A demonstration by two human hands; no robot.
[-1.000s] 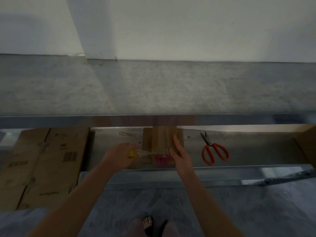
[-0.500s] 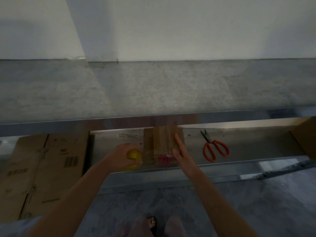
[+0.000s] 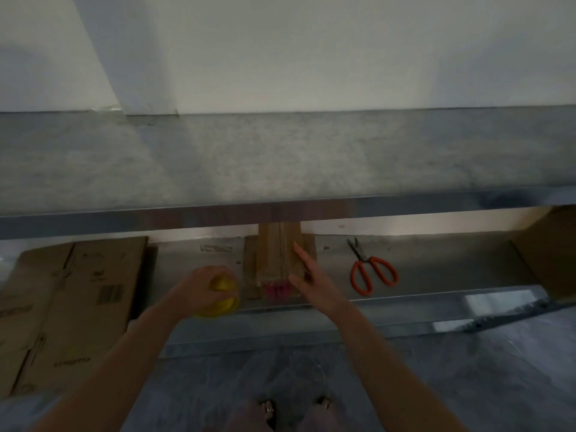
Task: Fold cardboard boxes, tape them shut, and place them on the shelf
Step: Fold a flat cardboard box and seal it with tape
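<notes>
A small brown cardboard box [image 3: 276,254] stands on the lower metal shelf [image 3: 436,275], its far end hidden under the upper shelf [image 3: 280,157]. Its near end carries a pink label. My right hand [image 3: 307,275] rests flat against the box's right side, fingers straight. My left hand [image 3: 199,288] grips a yellow roll of tape [image 3: 223,296] just left of the box's near end, at the shelf's front edge.
Orange-handled scissors [image 3: 372,274] lie on the lower shelf to the right of the box. Flattened cardboard boxes [image 3: 71,304] lie at the left. Another cardboard piece [image 3: 548,254] stands at the far right. My feet show on the grey floor below.
My left hand has drawn the tape roll down and toward me, away from the box's near end. My right hand has stayed on the box's right side.
</notes>
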